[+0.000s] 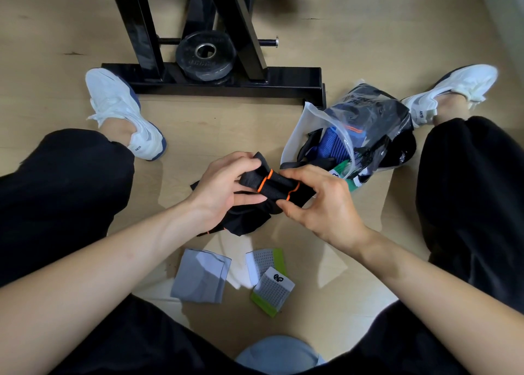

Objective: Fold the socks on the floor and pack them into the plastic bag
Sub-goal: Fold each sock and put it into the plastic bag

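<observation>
Both hands, left hand (224, 187) and right hand (317, 201), pinch the soft, light black orange-striped socks (272, 186) at frame centre, limp knit best held by its cuffs, crinkly plastic bag (354, 128) upper right.

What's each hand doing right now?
Left hand: grips the black sock with orange stripes.
Right hand: pinches the same sock.

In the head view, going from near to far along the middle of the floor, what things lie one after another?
Grey sock → black sock → weight plate
</observation>
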